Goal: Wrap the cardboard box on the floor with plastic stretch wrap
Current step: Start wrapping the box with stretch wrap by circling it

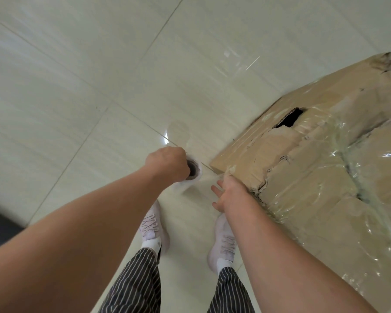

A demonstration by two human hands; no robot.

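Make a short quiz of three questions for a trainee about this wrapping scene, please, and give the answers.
1. True or false: the left hand grips the stretch wrap roll.
2. The right hand is: A) gripping the roll; B) open, near the corner of the cardboard box; C) flat on the floor.
3. Short answer: what shiny material already lies over part of the box?

Key: 1. true. 2. B. 3. plastic wrap.

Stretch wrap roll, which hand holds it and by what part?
The left hand grips the stretch wrap roll at its core end; the right hand is open, holding nothing.
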